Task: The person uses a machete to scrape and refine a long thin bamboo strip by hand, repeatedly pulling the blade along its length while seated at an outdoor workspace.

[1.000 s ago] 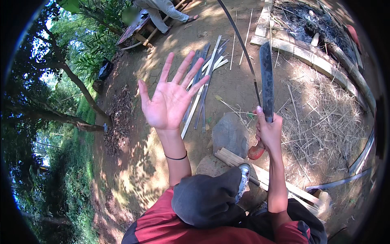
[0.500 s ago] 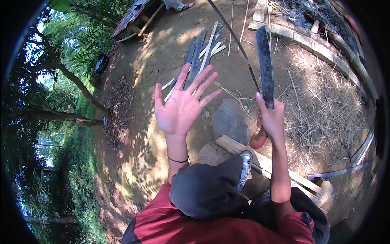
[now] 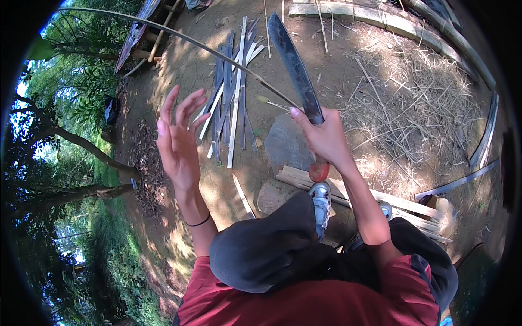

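My right hand (image 3: pixel 329 136) is wrapped round the grip of a machete (image 3: pixel 295 65). Its dark, broad blade points up and away, leaning left, and the red knobbed end of the handle (image 3: pixel 319 172) shows below the fist. A long, thin, springy strip (image 3: pixel 217 53), likely bamboo, leaves the same hand near the thumb and arcs far to the upper left. My left hand (image 3: pixel 182 146) is raised and empty, fingers apart and loosely bent, below the strip and not touching it. A black band circles the left wrist.
Several split strips (image 3: pixel 235 89) lie piled on the dirt ahead. A flat grey rock (image 3: pixel 291 142) and pale slats (image 3: pixel 375 200) are by my feet. Dry shavings (image 3: pixel 413 108) cover the ground right, below a curved block edging (image 3: pixel 359 13). Trees (image 3: pixel 81 142) stand left.
My left hand has turned from a flat, spread palm to a sideways pose with bent fingers. The machete and the long strip now lean further left. The view has shifted.
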`<state>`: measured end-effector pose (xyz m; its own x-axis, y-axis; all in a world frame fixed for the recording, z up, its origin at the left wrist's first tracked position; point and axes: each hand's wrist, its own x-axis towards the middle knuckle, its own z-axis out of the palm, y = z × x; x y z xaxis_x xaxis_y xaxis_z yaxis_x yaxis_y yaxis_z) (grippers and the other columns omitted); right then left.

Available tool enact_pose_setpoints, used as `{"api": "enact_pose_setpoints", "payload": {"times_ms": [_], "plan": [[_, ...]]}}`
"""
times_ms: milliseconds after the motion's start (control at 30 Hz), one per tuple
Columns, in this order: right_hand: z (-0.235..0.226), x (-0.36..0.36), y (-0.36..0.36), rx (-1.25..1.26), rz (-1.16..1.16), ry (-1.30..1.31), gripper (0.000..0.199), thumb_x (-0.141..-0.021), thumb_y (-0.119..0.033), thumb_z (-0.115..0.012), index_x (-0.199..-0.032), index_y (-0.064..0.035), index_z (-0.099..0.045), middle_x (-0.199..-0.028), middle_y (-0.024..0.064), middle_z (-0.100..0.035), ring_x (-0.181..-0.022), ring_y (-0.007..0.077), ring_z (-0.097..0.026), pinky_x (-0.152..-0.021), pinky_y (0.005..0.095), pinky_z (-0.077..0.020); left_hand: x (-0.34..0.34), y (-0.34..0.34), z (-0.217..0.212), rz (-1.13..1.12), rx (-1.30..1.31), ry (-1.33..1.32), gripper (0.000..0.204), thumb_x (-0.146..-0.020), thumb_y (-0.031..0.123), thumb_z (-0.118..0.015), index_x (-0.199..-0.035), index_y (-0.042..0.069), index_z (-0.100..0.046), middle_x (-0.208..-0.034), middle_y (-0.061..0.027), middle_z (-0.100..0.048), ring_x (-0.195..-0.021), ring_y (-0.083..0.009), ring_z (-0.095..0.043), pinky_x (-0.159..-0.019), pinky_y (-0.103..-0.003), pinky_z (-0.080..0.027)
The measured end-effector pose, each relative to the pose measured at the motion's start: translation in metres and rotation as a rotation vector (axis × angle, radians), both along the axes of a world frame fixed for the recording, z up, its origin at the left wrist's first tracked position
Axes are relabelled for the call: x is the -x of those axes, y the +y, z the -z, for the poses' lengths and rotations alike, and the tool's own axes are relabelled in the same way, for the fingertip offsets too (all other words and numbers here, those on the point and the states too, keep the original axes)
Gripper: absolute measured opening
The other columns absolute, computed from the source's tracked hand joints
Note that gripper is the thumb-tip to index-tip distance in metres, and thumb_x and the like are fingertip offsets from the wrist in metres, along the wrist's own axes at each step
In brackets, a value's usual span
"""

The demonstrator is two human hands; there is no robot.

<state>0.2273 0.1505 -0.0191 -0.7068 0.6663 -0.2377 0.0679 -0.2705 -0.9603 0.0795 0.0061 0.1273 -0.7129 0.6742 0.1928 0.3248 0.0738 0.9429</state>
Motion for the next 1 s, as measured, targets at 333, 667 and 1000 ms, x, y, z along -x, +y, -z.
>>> {"api": "enact_pose_setpoints", "payload": {"times_ms": [333,667,1000], "plan": [[-0.001,0.019,-0.039,-0.148,-0.087,0.082,0.031,-0.085,-0.025,-0.071,-0.096,0.0028,-0.062,-0.057,-0.0016,-0.042,-0.051,0.0107,-0.037,-0.049,0.0317,-0.0329,0.013,0.045,0.015,0.025,-0.5,0.073,0.021,-0.105,0.02,-0.034,-0.089,0.007,-0.038,-0.063,-0.0067,-0.04,-0.065,-0.0179,-0.043,-0.056,-0.03,-0.037],[0.02,-0.013,0.011,0.141,0.048,0.017,0.016,-0.089,-0.017,-0.062,-0.089,-0.0013,-0.061,-0.052,-0.0023,-0.05,-0.039,0.0064,-0.046,-0.037,0.026,-0.0331,0.025,0.032,0.032,-0.015,-0.45,0.278,0.021,-0.104,0.018,-0.039,-0.087,0.007,-0.038,-0.058,-0.0053,-0.037,-0.055,-0.015,-0.04,-0.047,-0.025,-0.034],[0.016,-0.017,0.02,0.171,0.072,0.0,0.021,-0.091,-0.021,-0.061,-0.084,-0.0016,-0.058,-0.052,-0.0018,-0.048,-0.04,0.0076,-0.045,-0.038,0.0281,-0.034,0.025,0.031,0.026,-0.042,-0.296,0.326,0.026,-0.106,0.025,-0.031,-0.089,0.005,-0.037,-0.057,-0.0086,-0.042,-0.049,-0.0165,-0.043,-0.048,-0.029,-0.039]]}}
